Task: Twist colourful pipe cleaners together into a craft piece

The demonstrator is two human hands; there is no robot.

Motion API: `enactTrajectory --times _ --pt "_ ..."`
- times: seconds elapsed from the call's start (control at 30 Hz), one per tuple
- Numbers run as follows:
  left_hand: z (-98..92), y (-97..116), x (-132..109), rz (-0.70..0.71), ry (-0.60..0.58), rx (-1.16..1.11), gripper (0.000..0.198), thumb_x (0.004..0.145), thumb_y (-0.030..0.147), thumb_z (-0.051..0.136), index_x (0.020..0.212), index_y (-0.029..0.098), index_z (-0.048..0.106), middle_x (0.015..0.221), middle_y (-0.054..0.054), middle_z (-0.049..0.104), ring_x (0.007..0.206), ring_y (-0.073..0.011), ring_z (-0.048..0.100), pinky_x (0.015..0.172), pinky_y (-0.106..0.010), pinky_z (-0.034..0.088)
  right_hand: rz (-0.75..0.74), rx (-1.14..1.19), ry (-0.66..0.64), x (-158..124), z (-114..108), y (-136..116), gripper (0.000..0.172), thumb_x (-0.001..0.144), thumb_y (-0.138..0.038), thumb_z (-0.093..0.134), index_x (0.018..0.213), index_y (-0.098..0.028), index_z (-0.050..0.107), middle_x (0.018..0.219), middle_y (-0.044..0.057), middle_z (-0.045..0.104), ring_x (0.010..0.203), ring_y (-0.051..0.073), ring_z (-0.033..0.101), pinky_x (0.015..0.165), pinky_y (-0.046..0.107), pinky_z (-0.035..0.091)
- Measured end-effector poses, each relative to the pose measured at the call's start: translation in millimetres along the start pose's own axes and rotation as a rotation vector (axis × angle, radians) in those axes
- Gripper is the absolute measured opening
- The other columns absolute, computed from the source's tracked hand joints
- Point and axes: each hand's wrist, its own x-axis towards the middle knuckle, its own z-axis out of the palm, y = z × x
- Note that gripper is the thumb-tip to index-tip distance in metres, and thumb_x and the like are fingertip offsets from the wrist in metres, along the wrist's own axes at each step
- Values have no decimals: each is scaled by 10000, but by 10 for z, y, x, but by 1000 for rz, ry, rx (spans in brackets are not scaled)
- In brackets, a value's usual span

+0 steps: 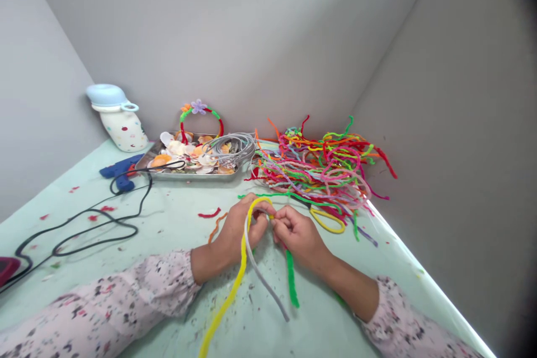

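A yellow pipe cleaner [237,282] loops over the fingers of my left hand [240,229] and trails toward the lower left. Its other end meets the pinched fingertips of my right hand [300,238]. Beside the yellow strand, a bent grey wire-like hoop [262,279] curves through my left fingers, with its free end pointing down. Below my right hand hangs a green fuzzy section [291,282], with a trace of red above it; my fingers hide how it joins the grey hoop. Both hands are closed and nearly touching.
Behind the hands are a metal tray [188,177] of shells, a coil of grey wire [237,148], a wrapped flower headband [198,107] and a pile of pipe cleaners [314,168]. Yellow-handled scissors [329,229], a blue glue gun [121,170], its black cord and a bottle [121,126] also lie around.
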Motion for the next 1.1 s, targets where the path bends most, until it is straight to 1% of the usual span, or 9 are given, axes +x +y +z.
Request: enactTrajectory --times 0.17,0.3,0.47,0.67,0.83,0.97,1.1 --pt "-11 30 5 64 -13 5 205 790 89 524 917 177 659 891 -32 638 846 -172 611 772 -297 474 -9 2 14 -5 -9 8 93 851 -298 515 819 -211 508 556 -60 577 463 95 492 493 207 393" --pt "-20 59 13 93 -11 45 155 840 146 530 910 180 663 895 -38 631 846 -174 601 766 -302 466 -28 -9 32 -9 -12 6 117 857 -323 516 826 -210 519 561 -56 568 472 99 486 488 209 387" --pt "-25 78 1 107 -7 58 173 864 151 516 945 182 666 885 -33 625 833 -162 598 756 -290 459 -75 -60 59 -22 -16 16 116 861 -324 518 836 -211 525 573 -47 567 497 107 490 503 216 388" --pt "-28 80 9 125 -19 81 178 871 162 512 963 179 664 900 -42 641 842 -171 602 767 -297 465 -120 -113 99 -27 -18 54 112 867 -322 516 840 -214 533 553 -61 513 485 100 447 478 204 353" --pt "-16 69 19 102 -35 107 194 911 203 487 998 190 660 929 -42 647 858 -172 604 761 -292 465 -130 -174 130 -16 -31 39 139 873 -338 505 841 -208 539 569 -53 523 502 104 460 497 211 355" --pt "-20 59 9 103 -45 107 213 935 235 476 1040 214 661 944 -34 643 881 -166 601 786 -290 463 -156 -211 143 -11 -47 38 135 869 -333 509 843 -205 542 566 -57 513 499 101 460 498 212 345" --pt "-38 38 17 137 -59 142 220 943 247 477 1054 218 664 957 -36 642 890 -166 596 816 -297 455 -177 -235 159 -7 -55 58 119 863 -318 515 846 -205 544 562 -64 504 494 98 461 496 209 340"
